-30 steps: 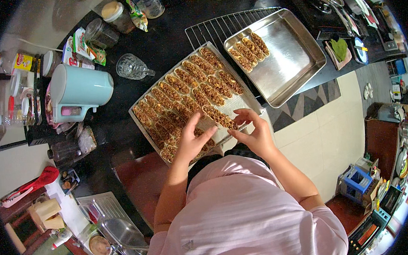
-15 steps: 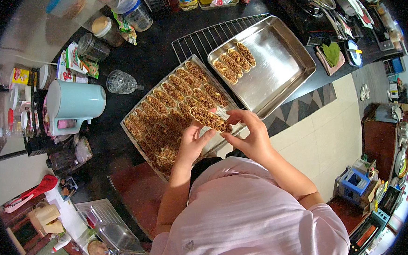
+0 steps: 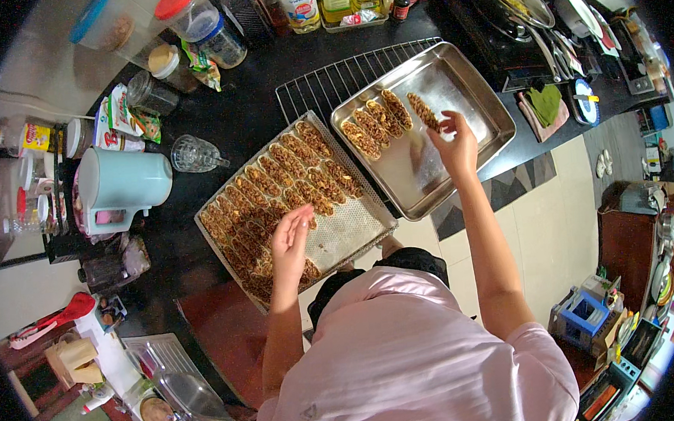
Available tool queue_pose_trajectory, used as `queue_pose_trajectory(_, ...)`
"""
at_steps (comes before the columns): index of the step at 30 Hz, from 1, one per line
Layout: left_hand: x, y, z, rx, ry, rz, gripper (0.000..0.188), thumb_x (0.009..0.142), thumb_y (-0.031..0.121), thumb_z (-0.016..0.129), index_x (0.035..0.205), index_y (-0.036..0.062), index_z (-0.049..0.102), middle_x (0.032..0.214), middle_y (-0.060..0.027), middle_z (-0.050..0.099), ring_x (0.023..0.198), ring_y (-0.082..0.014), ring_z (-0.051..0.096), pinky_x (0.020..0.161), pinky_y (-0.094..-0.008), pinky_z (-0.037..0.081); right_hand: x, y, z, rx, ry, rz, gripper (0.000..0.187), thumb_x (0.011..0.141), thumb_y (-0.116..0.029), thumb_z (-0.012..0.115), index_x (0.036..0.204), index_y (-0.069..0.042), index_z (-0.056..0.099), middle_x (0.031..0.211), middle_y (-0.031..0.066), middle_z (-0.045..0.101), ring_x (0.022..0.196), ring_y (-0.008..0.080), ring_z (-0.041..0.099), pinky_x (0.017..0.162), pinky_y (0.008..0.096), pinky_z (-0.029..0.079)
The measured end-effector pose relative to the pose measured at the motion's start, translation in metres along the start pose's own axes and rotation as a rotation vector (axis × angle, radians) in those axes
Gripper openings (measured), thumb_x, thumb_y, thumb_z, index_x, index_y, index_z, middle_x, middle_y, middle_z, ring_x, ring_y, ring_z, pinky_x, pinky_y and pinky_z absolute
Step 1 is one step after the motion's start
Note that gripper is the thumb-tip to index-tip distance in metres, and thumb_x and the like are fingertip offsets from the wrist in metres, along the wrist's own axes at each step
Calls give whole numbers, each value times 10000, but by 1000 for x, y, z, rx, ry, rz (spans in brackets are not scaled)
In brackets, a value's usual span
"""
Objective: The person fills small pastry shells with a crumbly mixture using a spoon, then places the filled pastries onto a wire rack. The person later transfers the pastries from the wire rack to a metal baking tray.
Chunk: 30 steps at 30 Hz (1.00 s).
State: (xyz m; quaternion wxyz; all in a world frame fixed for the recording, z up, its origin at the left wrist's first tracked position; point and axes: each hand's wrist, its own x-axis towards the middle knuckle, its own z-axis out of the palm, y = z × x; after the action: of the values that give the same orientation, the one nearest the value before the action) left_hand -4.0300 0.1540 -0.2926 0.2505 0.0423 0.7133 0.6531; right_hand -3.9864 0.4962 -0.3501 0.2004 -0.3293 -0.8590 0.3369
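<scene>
Between the fingertips of my right hand (image 3: 458, 145) is a long oval nut-topped tart (image 3: 423, 111), tilted above the deep metal pan (image 3: 464, 87). Several similar tarts (image 3: 378, 123) lie side by side along the left side of that pan. My left hand (image 3: 290, 232) hovers over the perforated baking tray (image 3: 346, 237), fingers stretched out and holding nothing I can see. Rows of boat-shaped tarts (image 3: 273, 172) with chopped brown nuts in pale shells cover most of this tray. Its near right part shows bare metal with crumbs. My left hand hides some tarts.
A wire rack (image 3: 321, 84) lies partly beneath the pan. Left of the tray stand a glass mug (image 3: 196, 153) and a light blue kettle (image 3: 128, 181). Jars and bottles (image 3: 299, 6) line the back. A stove with a lidded pan (image 3: 521, 2) is at far right.
My right hand has carried a tart from above the perforated tray over to the metal pan. My left hand has let go of it and moved left over the tray.
</scene>
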Motion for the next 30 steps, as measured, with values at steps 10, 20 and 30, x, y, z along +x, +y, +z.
queue_pose_trajectory(10, -19, -4, -7, 44, 112, -65, 278, 955, 150, 496, 1156, -38, 535, 1099, -118, 606, 1049, -185, 567, 927, -304, 432, 40, 40, 57, -86, -55, -16, 418, 684, -151, 711, 1064, -45, 575, 925, 128, 651, 781, 261, 628, 712, 362, 499)
queue_pose_trajectory(20, -22, -15, -20, 75, 113, -16, 265, 956, 138, 491, 1155, -31, 535, 1106, -113, 603, 1036, -169, 575, 908, -286, 440, 37, 27, 42, -108, -92, -40, 439, 662, -144, 702, 1071, -50, 572, 1008, 174, 628, 923, 352, 595, 815, 411, 476)
queue_pose_trajectory(30, -47, -15, -39, 921, 139, 144, 166, 832, 130, 610, 969, 38, 625, 901, -126, 573, 905, -308, 542, 803, -391, 432, -154, -101, 43, 122, -850, -493, 295, 766, -213, 650, 1027, -80, 613, 953, 155, 611, 822, 334, 610, 723, 428, 497)
